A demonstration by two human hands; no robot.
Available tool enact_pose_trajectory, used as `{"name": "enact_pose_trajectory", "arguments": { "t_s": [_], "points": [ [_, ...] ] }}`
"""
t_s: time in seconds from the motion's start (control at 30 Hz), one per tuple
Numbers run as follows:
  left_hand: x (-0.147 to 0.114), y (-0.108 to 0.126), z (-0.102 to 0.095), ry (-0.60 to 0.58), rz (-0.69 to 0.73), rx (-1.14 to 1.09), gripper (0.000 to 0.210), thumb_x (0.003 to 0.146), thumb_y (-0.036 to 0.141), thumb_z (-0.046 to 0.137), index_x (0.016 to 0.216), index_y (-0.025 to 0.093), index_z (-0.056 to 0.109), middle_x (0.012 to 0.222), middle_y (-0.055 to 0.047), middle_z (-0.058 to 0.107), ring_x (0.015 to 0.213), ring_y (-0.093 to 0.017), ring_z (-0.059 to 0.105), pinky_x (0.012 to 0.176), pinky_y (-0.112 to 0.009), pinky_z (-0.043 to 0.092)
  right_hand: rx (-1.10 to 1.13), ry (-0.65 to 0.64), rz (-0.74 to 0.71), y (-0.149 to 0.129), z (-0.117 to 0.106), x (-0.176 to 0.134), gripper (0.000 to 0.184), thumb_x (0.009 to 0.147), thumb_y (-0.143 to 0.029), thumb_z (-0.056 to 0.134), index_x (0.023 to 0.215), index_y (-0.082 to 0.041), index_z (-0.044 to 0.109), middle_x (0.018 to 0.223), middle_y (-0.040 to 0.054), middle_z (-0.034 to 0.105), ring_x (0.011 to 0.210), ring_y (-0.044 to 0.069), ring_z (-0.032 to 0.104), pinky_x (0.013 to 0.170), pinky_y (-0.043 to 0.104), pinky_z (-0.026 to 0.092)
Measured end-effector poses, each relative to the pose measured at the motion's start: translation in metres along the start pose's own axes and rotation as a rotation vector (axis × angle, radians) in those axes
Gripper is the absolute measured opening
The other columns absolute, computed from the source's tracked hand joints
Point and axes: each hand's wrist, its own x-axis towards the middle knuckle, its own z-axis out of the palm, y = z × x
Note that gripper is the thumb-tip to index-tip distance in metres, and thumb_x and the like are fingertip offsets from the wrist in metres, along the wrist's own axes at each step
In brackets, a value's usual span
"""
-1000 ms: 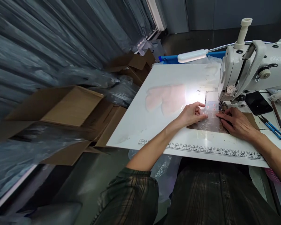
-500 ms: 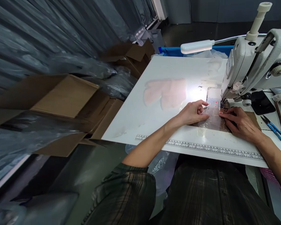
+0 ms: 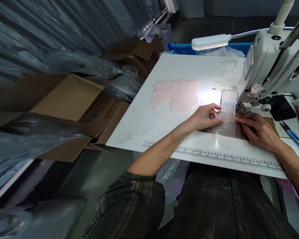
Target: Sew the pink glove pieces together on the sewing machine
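Observation:
A piece of sheer, whitish fabric [image 3: 226, 124] with several small red marks lies by the presser foot of a white sewing machine [image 3: 257, 66]. At the fabric's left side, my left hand [image 3: 206, 117] is closed, its thumb and fingertips on the edge. My right hand [image 3: 260, 131] rests at the fabric's right side, just below the needle area. Its index finger is stretched onto the edge, with the thumb apart and no grip visible. Beneath the fabric and both hands is a brown, shiny plate [image 3: 241, 132].
Pale pink sheer pieces [image 3: 175, 95] lie on the white table [image 3: 132, 127], left of my hands. Blue thread snips [image 3: 293, 135] and a black flat object [image 3: 282, 108] are at the right. A printed ruler [image 3: 214, 155] runs along the front edge. Cardboard boxes [image 3: 67, 96] stand left.
The view has shifted slightly, so the machine and snips sit a little farther right. Both hands keep nearly the same place at the fabric.

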Motion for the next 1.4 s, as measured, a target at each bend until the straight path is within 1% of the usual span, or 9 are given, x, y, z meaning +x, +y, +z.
{"name": "enact_pose_trajectory", "arguments": {
  "t_s": [0.27, 0.47, 0.7, 0.93, 1.03, 1.1, 1.13, 1.27, 1.4],
  "points": [
    [0.003, -0.002, 0.002, -0.001, -0.049, -0.083, 0.047, 0.076, 0.024, 0.076, 0.117, 0.010, 0.059, 0.066, 0.005, 0.060, 0.052, -0.007, 0.054, 0.055, -0.025, 0.043, -0.006, -0.054, -0.027, -0.001, 0.001, 0.000, 0.034, 0.097, -0.027, 0.046, 0.115, -0.025, 0.075, 0.106, 0.0119, 0.065, 0.100, 0.025, 0.063, 0.090, 0.045, 0.055],
    [0.002, 0.000, 0.001, 0.010, -0.038, -0.031, 0.045, 0.075, 0.021, 0.078, 0.115, 0.010, 0.061, 0.066, 0.006, 0.060, 0.058, -0.008, 0.056, 0.058, -0.025, 0.043, -0.021, -0.016, -0.056, -0.001, 0.000, 0.000, 0.034, 0.098, -0.026, 0.046, 0.115, -0.022, 0.075, 0.105, 0.0131, 0.065, 0.100, 0.025, 0.064, 0.090, 0.044, 0.056],
    [0.003, -0.001, 0.001, -0.005, -0.062, -0.029, 0.047, 0.076, 0.023, 0.078, 0.118, 0.011, 0.060, 0.069, 0.004, 0.063, 0.057, -0.009, 0.058, 0.058, -0.025, 0.045, 0.017, -0.126, -0.116, -0.003, -0.012, 0.000, 0.035, 0.098, -0.026, 0.046, 0.117, -0.024, 0.076, 0.105, 0.0118, 0.067, 0.100, 0.025, 0.065, 0.089, 0.044, 0.055],
    [0.004, -0.008, 0.000, -0.024, -0.017, -0.074, 0.047, 0.078, 0.030, 0.078, 0.118, 0.013, 0.061, 0.069, 0.003, 0.063, 0.055, -0.008, 0.056, 0.054, -0.023, 0.046, -0.046, -0.109, -0.109, -0.003, -0.004, -0.004, 0.033, 0.096, -0.025, 0.050, 0.115, -0.029, 0.077, 0.105, 0.0108, 0.066, 0.102, 0.026, 0.061, 0.092, 0.048, 0.052],
    [0.006, -0.010, 0.002, 0.148, 0.110, 0.079, 0.040, 0.086, 0.043, 0.072, 0.112, 0.014, 0.065, 0.077, -0.001, 0.065, 0.058, -0.008, 0.055, 0.052, -0.023, 0.044, -0.048, -0.100, -0.114, -0.003, -0.002, -0.005, 0.033, 0.096, -0.025, 0.050, 0.115, -0.027, 0.076, 0.106, 0.0113, 0.066, 0.103, 0.026, 0.061, 0.092, 0.047, 0.052],
    [0.008, -0.009, 0.006, 0.307, 0.294, 0.312, 0.036, 0.092, 0.050, 0.063, 0.104, 0.016, 0.068, 0.087, -0.005, 0.066, 0.065, -0.010, 0.057, 0.051, -0.022, 0.041, -0.045, -0.095, -0.123, -0.004, -0.002, -0.005, 0.033, 0.097, -0.025, 0.049, 0.115, -0.025, 0.077, 0.106, 0.0123, 0.066, 0.102, 0.026, 0.061, 0.091, 0.048, 0.052],
    [0.009, -0.009, 0.008, 0.331, 0.400, 0.443, 0.036, 0.094, 0.051, 0.059, 0.100, 0.016, 0.069, 0.092, -0.006, 0.067, 0.070, -0.012, 0.058, 0.051, -0.023, 0.041, -0.044, -0.092, -0.127, -0.004, -0.003, -0.005, 0.034, 0.097, -0.025, 0.048, 0.114, -0.025, 0.077, 0.105, 0.0127, 0.065, 0.102, 0.026, 0.061, 0.089, 0.048, 0.052],
    [0.018, -0.007, 0.017, 0.081, 0.719, 0.821, 0.035, 0.103, 0.037, 0.043, 0.097, 0.016, 0.071, 0.109, -0.011, 0.070, 0.089, -0.018, 0.062, 0.070, -0.030, 0.048, -0.045, -0.078, -0.131, -0.005, -0.002, -0.005, 0.034, 0.097, -0.026, 0.048, 0.115, -0.024, 0.077, 0.104, 0.0131, 0.065, 0.101, 0.027, 0.062, 0.088, 0.049, 0.054],
    [0.029, -0.007, 0.022, -0.090, 0.745, 0.971, 0.032, 0.104, 0.033, 0.043, 0.109, 0.016, 0.070, 0.120, -0.012, 0.070, 0.094, -0.021, 0.061, 0.082, -0.036, 0.045, -0.045, -0.095, -0.097, -0.004, -0.001, -0.005, 0.032, 0.096, -0.026, 0.050, 0.115, -0.027, 0.076, 0.104, 0.0117, 0.066, 0.103, 0.027, 0.062, 0.089, 0.049, 0.054]
  ]
}}
